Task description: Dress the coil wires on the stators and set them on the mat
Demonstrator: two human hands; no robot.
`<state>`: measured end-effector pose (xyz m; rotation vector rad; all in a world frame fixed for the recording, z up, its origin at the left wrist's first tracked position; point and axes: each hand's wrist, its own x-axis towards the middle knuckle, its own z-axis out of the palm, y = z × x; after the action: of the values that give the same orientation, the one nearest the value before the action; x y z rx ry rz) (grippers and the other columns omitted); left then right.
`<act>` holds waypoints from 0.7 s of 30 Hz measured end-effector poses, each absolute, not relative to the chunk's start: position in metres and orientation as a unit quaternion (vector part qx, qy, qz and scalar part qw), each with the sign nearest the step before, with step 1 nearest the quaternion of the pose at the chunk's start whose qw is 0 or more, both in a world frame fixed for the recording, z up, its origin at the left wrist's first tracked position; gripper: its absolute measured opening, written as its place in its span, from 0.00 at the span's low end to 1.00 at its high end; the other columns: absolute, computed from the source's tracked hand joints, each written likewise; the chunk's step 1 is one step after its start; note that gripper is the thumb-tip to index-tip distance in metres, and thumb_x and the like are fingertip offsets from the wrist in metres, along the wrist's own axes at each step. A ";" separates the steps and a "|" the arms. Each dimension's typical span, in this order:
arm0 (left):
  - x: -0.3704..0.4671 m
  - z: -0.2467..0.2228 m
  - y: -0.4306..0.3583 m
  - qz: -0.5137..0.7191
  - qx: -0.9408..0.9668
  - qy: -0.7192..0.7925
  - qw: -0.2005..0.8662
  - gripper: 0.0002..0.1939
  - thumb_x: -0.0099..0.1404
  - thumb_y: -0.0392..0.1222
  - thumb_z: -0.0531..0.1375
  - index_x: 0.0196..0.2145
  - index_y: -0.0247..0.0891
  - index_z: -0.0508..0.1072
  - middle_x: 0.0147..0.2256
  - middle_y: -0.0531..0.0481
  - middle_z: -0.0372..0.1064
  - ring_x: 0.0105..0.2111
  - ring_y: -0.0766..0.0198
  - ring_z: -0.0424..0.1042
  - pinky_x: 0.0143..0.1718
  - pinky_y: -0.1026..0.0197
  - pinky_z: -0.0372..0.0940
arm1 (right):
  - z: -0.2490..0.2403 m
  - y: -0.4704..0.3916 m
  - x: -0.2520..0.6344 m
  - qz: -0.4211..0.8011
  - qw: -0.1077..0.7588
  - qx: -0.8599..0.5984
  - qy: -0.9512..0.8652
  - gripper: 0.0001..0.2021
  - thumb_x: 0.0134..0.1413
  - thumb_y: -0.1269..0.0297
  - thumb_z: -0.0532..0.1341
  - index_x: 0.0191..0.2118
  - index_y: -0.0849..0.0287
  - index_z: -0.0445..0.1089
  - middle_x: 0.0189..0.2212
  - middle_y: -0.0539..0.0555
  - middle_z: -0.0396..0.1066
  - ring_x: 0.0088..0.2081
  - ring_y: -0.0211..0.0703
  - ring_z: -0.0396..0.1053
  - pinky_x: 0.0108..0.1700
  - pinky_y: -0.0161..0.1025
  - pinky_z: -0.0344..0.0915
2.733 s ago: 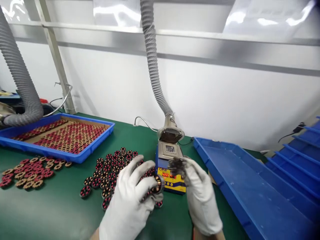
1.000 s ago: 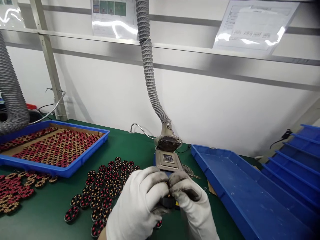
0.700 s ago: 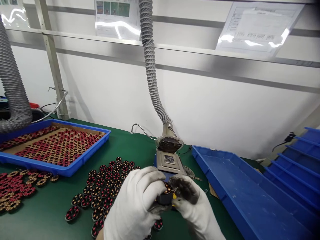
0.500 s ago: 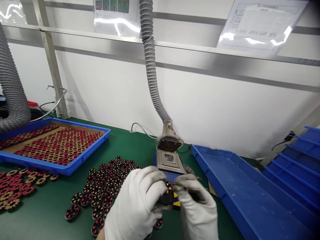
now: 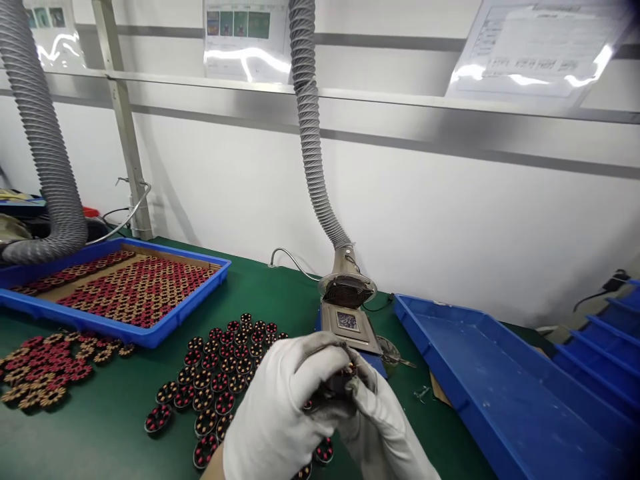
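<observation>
My left hand [image 5: 285, 400], in a white glove with darkened fingertips, is closed around a small black round motor stator [image 5: 339, 383] with copper-coloured windings. My right hand [image 5: 377, 407], gloved too, has its fingers bent against the stator's right side and top edge. The fingers hide much of the piece. Just beyond both hands stands a bench unit that looks like a solder pot [image 5: 367, 338], with a square plate under a round hood. To the left of my hands, many dark round stators [image 5: 220, 382] with pink or copper windings stand in rows on the green bench.
A blue tray [image 5: 165, 331] at the left holds many wound rings, with a loose pile of rings [image 5: 45, 367] in front. A large blue tray [image 5: 480, 400] lies at the right, beside stacked blue trays [image 5: 605, 347]. A grey ribbed hose [image 5: 313, 133] hangs to the hood.
My right hand has moved in and now closes on the stator's side. The camera view has shifted left, so the bench and trays appear farther right.
</observation>
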<state>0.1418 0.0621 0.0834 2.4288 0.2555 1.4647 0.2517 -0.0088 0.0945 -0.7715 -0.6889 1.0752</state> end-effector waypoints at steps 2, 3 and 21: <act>0.142 0.083 0.066 0.506 0.833 0.049 0.217 0.17 0.61 0.34 0.57 0.48 0.42 0.64 0.48 0.47 0.64 0.46 0.62 0.65 0.47 0.60 0.62 | 0.092 -0.010 0.254 0.497 0.736 -0.350 -0.297 0.16 0.39 0.64 0.69 0.38 0.55 0.72 0.39 0.54 0.73 0.40 0.45 0.71 0.44 0.41 0.67; 0.142 0.082 0.068 0.506 0.827 0.036 0.241 0.15 0.62 0.35 0.57 0.48 0.42 0.65 0.48 0.47 0.65 0.46 0.61 0.65 0.47 0.60 0.62 | 0.090 -0.010 0.255 0.505 0.735 -0.348 -0.290 0.16 0.39 0.65 0.69 0.39 0.55 0.72 0.40 0.54 0.73 0.40 0.45 0.71 0.43 0.41 0.67; 0.134 0.083 0.078 0.569 0.666 0.076 0.477 0.06 0.54 0.31 0.60 0.29 0.37 0.75 0.33 0.46 0.72 0.38 0.58 0.70 0.37 0.64 0.68 | 0.077 0.000 0.246 0.491 0.734 -0.363 -0.298 0.16 0.36 0.60 0.71 0.36 0.55 0.73 0.38 0.56 0.74 0.44 0.51 0.69 0.50 0.51 0.62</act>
<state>0.1345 0.0778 0.0828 1.6263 0.1852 1.3904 0.2457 -0.0004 0.0774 -0.7993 -0.6561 1.0792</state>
